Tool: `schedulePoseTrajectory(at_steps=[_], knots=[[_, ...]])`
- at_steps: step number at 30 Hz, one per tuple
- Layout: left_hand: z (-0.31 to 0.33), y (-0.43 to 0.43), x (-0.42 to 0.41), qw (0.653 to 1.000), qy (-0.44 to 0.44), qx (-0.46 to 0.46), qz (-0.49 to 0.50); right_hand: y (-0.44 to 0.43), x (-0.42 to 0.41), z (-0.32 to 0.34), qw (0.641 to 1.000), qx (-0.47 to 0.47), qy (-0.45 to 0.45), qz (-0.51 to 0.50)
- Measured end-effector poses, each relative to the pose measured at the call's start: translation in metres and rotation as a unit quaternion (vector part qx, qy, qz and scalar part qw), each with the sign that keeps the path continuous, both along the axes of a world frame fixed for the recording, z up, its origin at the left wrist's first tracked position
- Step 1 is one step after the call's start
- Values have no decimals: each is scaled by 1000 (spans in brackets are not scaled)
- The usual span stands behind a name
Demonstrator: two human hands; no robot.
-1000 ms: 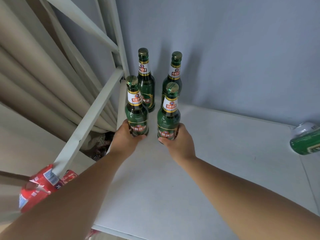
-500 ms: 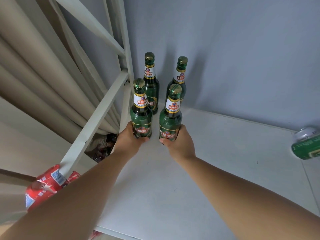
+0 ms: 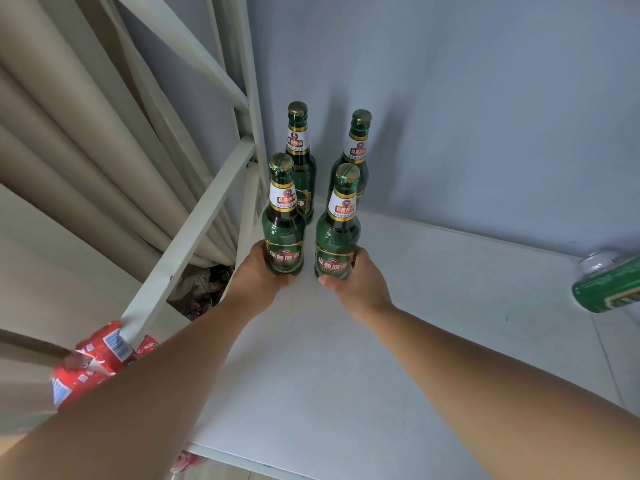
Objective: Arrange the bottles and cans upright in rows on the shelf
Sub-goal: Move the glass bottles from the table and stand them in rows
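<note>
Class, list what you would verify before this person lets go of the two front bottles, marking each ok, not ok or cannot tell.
1. Left hand grips front left bottle: ok.
2. Right hand grips front right bottle: ok.
3. Both front bottles upright: ok.
4. Bases flat on the shelf: cannot tell.
5. Front pair aligned with back left bottle and back right bottle: ok.
6. Green can upright: not ok, lies on its side.
</note>
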State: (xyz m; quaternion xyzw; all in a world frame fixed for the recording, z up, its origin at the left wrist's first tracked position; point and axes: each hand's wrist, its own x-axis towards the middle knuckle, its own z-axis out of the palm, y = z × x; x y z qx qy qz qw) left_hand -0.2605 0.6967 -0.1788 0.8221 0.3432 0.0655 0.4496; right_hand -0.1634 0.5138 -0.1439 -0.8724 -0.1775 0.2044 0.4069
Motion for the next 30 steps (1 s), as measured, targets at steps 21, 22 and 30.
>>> schedulePoseTrajectory(at_steps=[21, 22, 30], knots=[[52, -73, -59, 987, 107, 101, -65, -132, -6, 69, 979, -137, -62, 139], [60, -87, -60, 986, 105, 111, -70, -145, -8, 77, 978, -137, -67, 145], [130, -239, -33, 974, 33, 152, -165, -285, -8, 148, 964, -156, -138, 166]])
